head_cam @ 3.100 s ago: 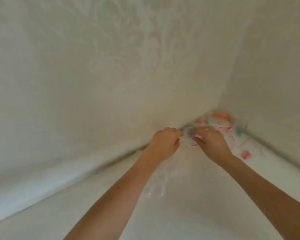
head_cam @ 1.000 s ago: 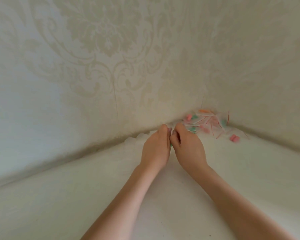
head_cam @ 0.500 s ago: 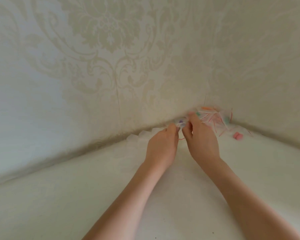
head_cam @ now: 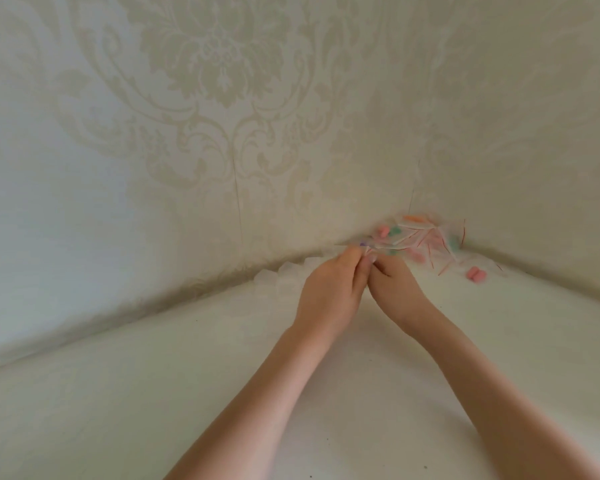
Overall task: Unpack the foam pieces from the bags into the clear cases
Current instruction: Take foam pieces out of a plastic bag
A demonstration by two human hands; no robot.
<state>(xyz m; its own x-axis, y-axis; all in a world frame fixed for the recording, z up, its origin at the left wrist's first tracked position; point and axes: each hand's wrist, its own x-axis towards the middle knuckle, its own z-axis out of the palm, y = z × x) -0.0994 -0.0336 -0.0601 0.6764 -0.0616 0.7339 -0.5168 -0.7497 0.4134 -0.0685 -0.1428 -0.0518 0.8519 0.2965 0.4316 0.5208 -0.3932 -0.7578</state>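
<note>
Both forearms extended toward the wall corner. Left hand [head_cam: 329,296] and right hand [head_cam: 394,296] side by side, fingertips touching, each grip pinching a small clear bag [head_cam: 362,244] above the tabletop [head_cam: 153,393].

Two bare forearms; left hand [head_cam: 329,292], right hand [head_cam: 397,291] ungloved

Wallpaper [head_cam: 219,74]: cream ground with a pale beige damask pattern of flowers and scrolls. Tabletop [head_cam: 118,393]: plain off-white, a few small dark specks. Pile of bags [head_cam: 426,242]: clear film with thin red strips. Foam pieces inside the pile: pink, green, orange. Loose foam pieces [head_cam: 477,274] beside the pile: pink. Small bag [head_cam: 362,244] at the fingertips: clear, holding a purple piece.
</note>
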